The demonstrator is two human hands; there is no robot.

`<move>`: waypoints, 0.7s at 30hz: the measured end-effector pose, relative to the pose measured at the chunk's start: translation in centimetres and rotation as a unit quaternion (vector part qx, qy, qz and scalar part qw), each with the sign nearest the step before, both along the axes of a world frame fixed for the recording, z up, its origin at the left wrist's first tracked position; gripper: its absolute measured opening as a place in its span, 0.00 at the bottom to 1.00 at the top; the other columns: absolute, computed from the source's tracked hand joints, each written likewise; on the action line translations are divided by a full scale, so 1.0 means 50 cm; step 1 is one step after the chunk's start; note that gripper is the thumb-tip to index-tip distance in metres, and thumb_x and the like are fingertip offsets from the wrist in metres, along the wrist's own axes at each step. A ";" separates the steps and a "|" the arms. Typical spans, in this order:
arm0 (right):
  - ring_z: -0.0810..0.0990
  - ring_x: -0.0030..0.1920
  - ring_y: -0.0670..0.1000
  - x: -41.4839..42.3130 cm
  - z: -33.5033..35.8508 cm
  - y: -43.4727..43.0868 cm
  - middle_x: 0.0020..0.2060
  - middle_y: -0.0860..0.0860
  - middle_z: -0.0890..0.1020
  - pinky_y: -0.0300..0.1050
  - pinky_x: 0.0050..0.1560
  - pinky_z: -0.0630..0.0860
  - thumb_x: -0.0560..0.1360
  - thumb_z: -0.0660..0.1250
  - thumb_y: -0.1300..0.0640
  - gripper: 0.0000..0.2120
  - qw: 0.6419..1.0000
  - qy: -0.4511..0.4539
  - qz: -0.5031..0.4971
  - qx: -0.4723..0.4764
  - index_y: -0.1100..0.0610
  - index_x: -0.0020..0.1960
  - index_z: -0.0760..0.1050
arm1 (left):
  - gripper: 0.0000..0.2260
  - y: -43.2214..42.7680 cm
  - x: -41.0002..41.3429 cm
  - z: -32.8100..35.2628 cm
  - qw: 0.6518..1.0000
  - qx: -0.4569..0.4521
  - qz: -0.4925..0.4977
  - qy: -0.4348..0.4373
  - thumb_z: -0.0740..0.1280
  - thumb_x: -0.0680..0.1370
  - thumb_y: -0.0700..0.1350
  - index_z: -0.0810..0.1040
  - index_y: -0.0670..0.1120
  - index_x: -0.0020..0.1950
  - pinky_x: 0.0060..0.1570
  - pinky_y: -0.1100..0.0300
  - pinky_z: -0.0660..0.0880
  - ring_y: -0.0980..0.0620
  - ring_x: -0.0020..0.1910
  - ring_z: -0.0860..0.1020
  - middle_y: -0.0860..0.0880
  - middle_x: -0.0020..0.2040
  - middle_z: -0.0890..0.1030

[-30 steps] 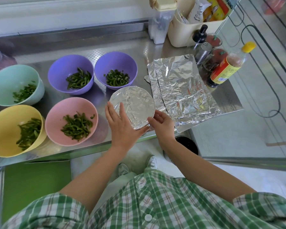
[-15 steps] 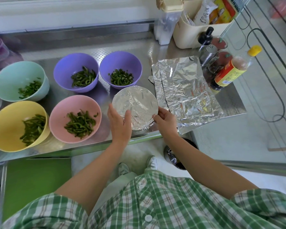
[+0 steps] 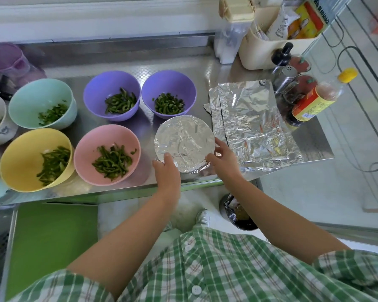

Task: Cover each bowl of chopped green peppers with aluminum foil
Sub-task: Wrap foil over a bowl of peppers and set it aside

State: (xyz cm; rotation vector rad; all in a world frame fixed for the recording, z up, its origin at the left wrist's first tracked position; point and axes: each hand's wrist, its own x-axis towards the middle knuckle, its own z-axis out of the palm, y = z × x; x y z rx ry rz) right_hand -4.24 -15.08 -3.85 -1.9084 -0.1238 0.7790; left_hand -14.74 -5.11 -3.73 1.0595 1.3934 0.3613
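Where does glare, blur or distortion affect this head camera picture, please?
Head view: glare whitens the crinkled aluminium foil sheets and the foil-covered round bowl; the purple plastic container at far left is smeared soft; wide-angle distortion bows the stainless steel counter towards the edges.

Left purple bowl [image 3: 96, 92], right purple bowl [image 3: 170, 83], pink bowl [image 3: 85, 149], yellow bowl [image 3: 20, 160], mint bowl [image 3: 35, 97]; peppers [image 3: 112, 162] dark green. Foil-covered bowl [image 3: 183, 140], foil sheets [image 3: 253, 123]: crinkled silver. Shirt [image 3: 227, 269]: green-white plaid. Bottle cap [image 3: 347, 74] yellow. Desk [image 3: 175, 59] steel grey.
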 end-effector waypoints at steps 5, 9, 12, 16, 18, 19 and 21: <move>0.78 0.40 0.47 0.027 0.006 0.005 0.48 0.50 0.81 0.42 0.40 0.74 0.74 0.67 0.61 0.16 0.999 0.011 0.019 -0.040 0.60 0.62 0.75 | 0.19 0.038 0.033 -0.020 0.998 0.000 0.064 0.021 0.58 0.82 0.51 0.69 0.37 0.66 0.65 0.46 0.72 0.42 0.58 0.76 0.41 0.61 0.76; 0.81 0.45 0.51 0.047 0.000 0.009 0.47 0.52 0.83 0.47 0.51 0.79 0.77 0.66 0.62 0.13 0.999 0.041 -0.008 -0.013 0.57 0.61 0.74 | 0.12 0.051 0.032 -0.024 0.994 0.077 0.064 0.037 0.58 0.83 0.42 0.76 0.37 0.59 0.47 0.57 0.70 0.47 0.46 0.73 0.43 0.48 0.77; 0.81 0.45 0.52 0.042 -0.004 0.012 0.46 0.54 0.85 0.55 0.56 0.80 0.77 0.64 0.65 0.13 0.999 0.040 -0.006 0.013 0.53 0.59 0.77 | 0.09 0.056 0.028 -0.029 0.992 0.109 0.038 0.049 0.58 0.82 0.40 0.76 0.40 0.48 0.41 0.58 0.65 0.48 0.41 0.69 0.48 0.36 0.73; 0.79 0.41 0.52 0.035 -0.011 0.007 0.41 0.53 0.85 0.62 0.55 0.78 0.75 0.63 0.65 0.14 0.999 0.034 -0.010 0.008 0.47 0.44 0.81 | 0.15 0.063 0.025 -0.033 0.990 0.123 0.004 0.064 0.58 0.81 0.39 0.67 0.43 0.34 0.37 0.55 0.61 0.50 0.34 0.61 0.49 0.29 0.63; 0.79 0.43 0.52 0.035 -0.003 0.003 0.40 0.52 0.84 0.57 0.56 0.78 0.76 0.63 0.67 0.14 0.998 0.053 -0.023 0.023 0.49 0.46 0.81 | 0.16 0.071 0.023 -0.031 0.994 0.102 -0.008 0.043 0.58 0.80 0.41 0.65 0.46 0.32 0.35 0.54 0.58 0.51 0.32 0.59 0.49 0.29 0.61; 0.79 0.45 0.52 0.037 -0.002 0.000 0.42 0.52 0.83 0.54 0.56 0.78 0.76 0.64 0.68 0.12 0.997 0.065 -0.025 0.035 0.54 0.50 0.81 | 0.16 0.074 0.022 -0.030 0.996 0.088 -0.011 0.029 0.59 0.80 0.41 0.66 0.46 0.32 0.35 0.54 0.58 0.51 0.32 0.59 0.49 0.29 0.62; 0.79 0.51 0.52 0.042 0.001 -0.002 0.51 0.53 0.81 0.49 0.54 0.79 0.77 0.64 0.67 0.14 0.996 0.075 -0.016 0.038 0.61 0.62 0.76 | 0.14 0.080 0.019 -0.032 0.997 0.075 -0.017 0.014 0.58 0.81 0.43 0.69 0.47 0.34 0.37 0.54 0.60 0.49 0.35 0.61 0.49 0.31 0.64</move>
